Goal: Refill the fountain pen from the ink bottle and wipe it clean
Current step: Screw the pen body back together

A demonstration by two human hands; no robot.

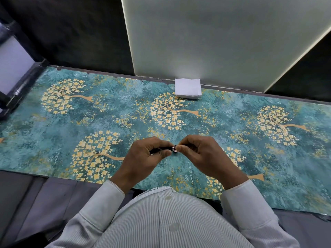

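Shirt point(166, 221): striped, cut off at 6 o'clock.
Left hand point(143, 158): fingers curled round black pen point(162, 149), hiding its barrel.
Right hand point(200, 154): pinching pen's other end; tip hidden.
Tissues point(188, 88): 12 o'clock.

Perhaps an office: partition panel point(215, 38) behind desk point(53, 126).

We see even, soft light w/ the brightest glow on the pale frosted upright panel point(215, 36); dark wall at left stays dim. Shadows are faint. Wide-angle lens bends the teal floral table cover point(53, 126) at the edges; centre sharp.
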